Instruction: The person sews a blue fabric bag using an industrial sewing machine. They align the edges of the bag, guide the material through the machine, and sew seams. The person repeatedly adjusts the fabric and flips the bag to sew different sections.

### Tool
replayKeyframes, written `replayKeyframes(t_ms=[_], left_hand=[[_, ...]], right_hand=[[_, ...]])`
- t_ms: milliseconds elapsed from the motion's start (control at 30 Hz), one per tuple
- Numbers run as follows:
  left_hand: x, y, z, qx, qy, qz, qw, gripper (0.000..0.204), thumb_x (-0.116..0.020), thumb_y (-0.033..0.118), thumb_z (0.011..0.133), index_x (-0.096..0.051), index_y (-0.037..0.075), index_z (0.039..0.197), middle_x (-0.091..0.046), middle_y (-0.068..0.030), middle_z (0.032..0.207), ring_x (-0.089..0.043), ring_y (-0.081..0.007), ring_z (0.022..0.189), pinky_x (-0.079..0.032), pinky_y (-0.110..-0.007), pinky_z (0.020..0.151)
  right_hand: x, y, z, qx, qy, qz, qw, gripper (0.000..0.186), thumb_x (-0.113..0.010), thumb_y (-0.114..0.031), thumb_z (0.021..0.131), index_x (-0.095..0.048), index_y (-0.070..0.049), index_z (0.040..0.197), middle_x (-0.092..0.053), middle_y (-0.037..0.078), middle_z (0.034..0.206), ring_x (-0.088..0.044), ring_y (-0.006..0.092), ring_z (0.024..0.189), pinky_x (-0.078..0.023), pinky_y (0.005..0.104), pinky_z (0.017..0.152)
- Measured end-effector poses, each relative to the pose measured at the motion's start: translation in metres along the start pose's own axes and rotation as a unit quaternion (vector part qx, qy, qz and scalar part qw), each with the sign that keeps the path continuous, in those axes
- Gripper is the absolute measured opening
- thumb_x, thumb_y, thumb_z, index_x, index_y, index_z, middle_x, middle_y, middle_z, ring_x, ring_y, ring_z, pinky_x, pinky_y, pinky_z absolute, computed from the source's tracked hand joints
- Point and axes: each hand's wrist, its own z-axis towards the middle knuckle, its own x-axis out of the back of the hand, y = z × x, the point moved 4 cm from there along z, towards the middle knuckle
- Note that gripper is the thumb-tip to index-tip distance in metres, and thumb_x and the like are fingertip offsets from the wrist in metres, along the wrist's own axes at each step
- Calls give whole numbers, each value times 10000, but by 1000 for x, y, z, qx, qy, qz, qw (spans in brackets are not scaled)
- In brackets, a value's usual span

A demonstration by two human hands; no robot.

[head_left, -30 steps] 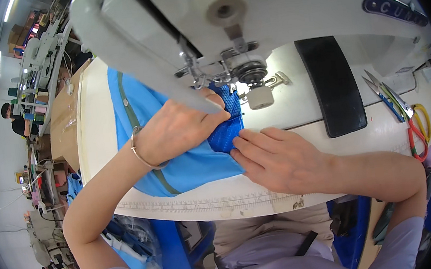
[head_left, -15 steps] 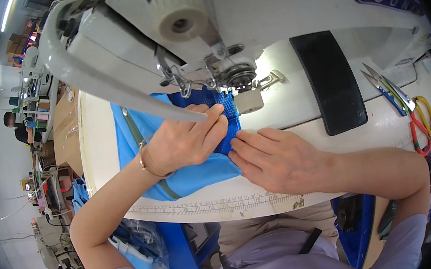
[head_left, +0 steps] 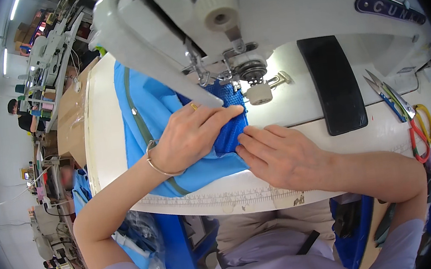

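My left hand, with a bracelet on the wrist and a ring on one finger, presses flat on a light blue fabric piece and pinches a dark blue mesh patch. That mesh runs up under the presser foot of a white sewing machine. To its right, my right hand lies on the table with its fingertips on the mesh's lower edge. Both hands hold the fabric against the white table.
A black rectangular pad lies right of the needle. Thread snips and red and yellow handled scissors sit at the far right. A printed ruler strip lines the table's front edge. Other sewing stations and a seated person are at left.
The view shifted slightly. My left hand slid a little forward and right along the mesh toward the presser foot; my right hand stayed on the mesh's lower edge.
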Motion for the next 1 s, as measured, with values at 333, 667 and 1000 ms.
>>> replayKeyframes(t_ms=[333, 667, 1000], left_hand=[[-6, -5, 0, -16, 27, -47, 998, 392, -715, -19, 709, -752, 64, 1091, -681, -58, 974, -650, -251, 804, -538, -357, 660], [-10, -20, 8, -37, 77, 4, 996, 330, -720, 30, 708, -717, 74, 1035, -664, -64, 965, -664, -260, 878, -564, -370, 745], [-16, -33, 8, -31, 126, -7, 992, 228, -713, 12, 702, -733, 68, 922, -689, -48, 932, -686, -253, 877, -589, -352, 728]], right_hand=[[0, 1, 4, 1, -18, 9, 1000, 330, -691, -88, 775, -710, 78, 1060, -678, 203, 1123, -642, 315, 1090, -523, 391, 909], [1, 18, 15, -54, -32, 39, 997, 382, -745, -102, 751, -703, 61, 1094, -669, 195, 1169, -654, 313, 1112, -539, 431, 939], [3, 26, 19, -83, -25, 45, 995, 395, -767, -95, 760, -703, 59, 1118, -663, 172, 1204, -650, 294, 1146, -537, 405, 933]])
